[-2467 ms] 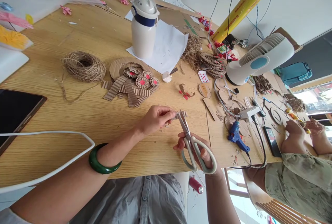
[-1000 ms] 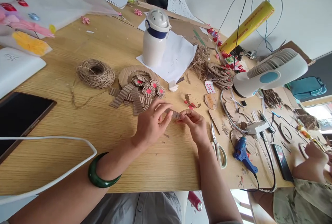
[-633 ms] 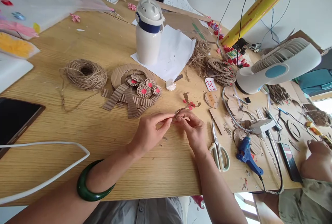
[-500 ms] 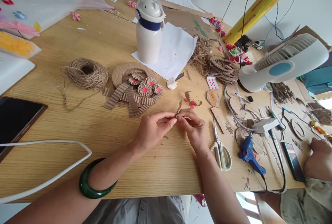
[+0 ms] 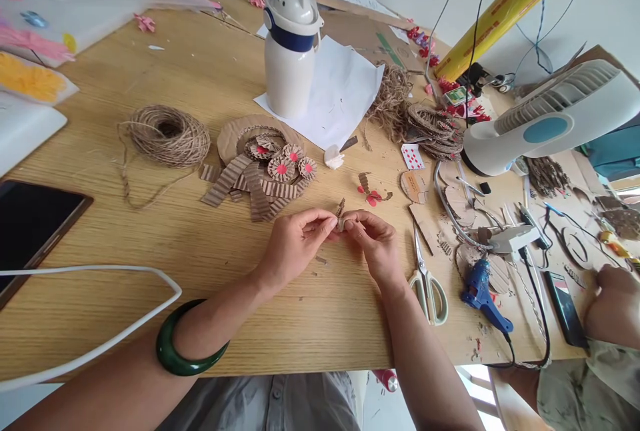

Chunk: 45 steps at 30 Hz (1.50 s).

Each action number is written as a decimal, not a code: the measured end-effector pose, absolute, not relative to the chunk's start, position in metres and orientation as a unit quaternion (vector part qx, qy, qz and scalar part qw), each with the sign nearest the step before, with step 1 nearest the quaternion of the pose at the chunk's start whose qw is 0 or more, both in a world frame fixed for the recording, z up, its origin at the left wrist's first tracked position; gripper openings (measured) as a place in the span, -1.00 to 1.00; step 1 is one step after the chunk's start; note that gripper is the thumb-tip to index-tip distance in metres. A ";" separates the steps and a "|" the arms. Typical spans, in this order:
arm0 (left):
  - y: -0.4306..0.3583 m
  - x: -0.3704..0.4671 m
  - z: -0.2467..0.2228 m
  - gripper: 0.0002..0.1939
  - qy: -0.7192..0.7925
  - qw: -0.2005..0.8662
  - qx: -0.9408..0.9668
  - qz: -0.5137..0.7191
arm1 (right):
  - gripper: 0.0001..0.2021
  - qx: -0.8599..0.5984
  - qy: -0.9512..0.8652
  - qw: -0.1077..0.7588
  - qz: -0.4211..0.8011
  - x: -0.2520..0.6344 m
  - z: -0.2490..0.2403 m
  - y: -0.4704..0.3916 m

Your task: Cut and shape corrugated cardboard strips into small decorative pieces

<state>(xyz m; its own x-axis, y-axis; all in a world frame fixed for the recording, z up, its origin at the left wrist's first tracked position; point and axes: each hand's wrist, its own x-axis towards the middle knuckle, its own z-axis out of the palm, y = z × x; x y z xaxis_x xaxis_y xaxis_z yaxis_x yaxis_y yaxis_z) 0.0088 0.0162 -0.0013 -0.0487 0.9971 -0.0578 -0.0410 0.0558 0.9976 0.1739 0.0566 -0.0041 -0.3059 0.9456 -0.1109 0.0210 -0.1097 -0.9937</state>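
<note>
My left hand (image 5: 295, 244) and my right hand (image 5: 376, 244) meet over the table, each pinching a small strip of corrugated cardboard (image 5: 341, 223) between thumb and fingers. One end of the strip sticks up above the fingertips; the rest is partly hidden. Just beyond my right hand lie red petals with brown cardboard pieces (image 5: 373, 198). Behind my left hand sits a cardboard ring (image 5: 230, 134) with pleated rosettes (image 5: 281, 168) that have red centres, and corrugated strips (image 5: 233, 181) lie across it. White-handled scissors (image 5: 429, 294) rest to the right of my right forearm.
A twine roll (image 5: 167, 134) and a phone (image 5: 37, 231) lie left. A white bottle (image 5: 289, 58) stands on paper at the back. Rightward are a blue glue gun (image 5: 483, 294), a white fan (image 5: 550, 118), cables and another person's hand (image 5: 617, 298).
The strip between my fingertips has turned, and a pale flat part of it now shows. My hands stay close together. The whole view has shifted slightly.
</note>
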 end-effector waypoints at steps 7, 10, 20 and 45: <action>0.016 0.010 -0.001 -0.79 0.515 0.523 0.438 0.519 | -0.80 -0.451 -0.537 0.384 0.600 0.171 -0.002 0.055; 0.016 0.009 0.000 -0.83 0.527 0.475 0.478 0.518 | -0.79 -0.438 -0.553 0.382 0.597 0.168 0.001 0.054; 0.016 0.007 -0.005 -0.84 0.539 0.419 0.514 0.519 | -0.90 -0.402 -0.566 0.442 0.567 0.169 -0.004 0.055; 0.014 0.006 0.000 -0.83 0.539 0.282 0.579 0.543 | -0.82 -0.452 -0.505 0.420 0.603 0.173 -0.005 0.057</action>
